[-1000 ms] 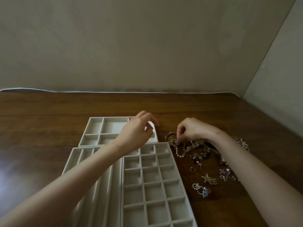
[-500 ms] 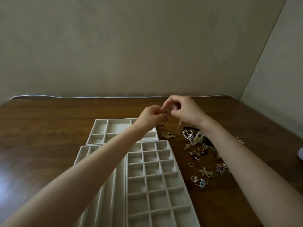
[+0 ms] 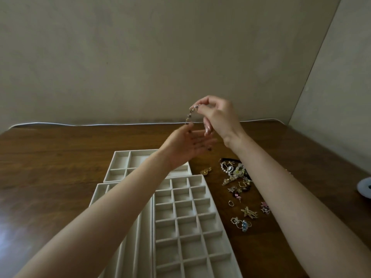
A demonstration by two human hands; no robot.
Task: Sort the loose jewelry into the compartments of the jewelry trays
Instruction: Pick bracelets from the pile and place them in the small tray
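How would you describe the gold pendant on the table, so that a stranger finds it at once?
On the wooden table, find the small tray farthest from the person. Just right of its near right corner lies the gold pendant. It lies alone, apart from the jewelry pile.

Right hand [image 3: 217, 117] pinches beaded chain [image 3: 190, 114]; left hand [image 3: 188, 145] open beneath.

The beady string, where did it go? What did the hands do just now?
The right hand pinched the beaded strand out of the jewelry pile and lifted it high above the table. The left hand left the back tray, rose to meet the strand, and now lies open under its hanging end. The trays and the rest of the pile stayed where they were.
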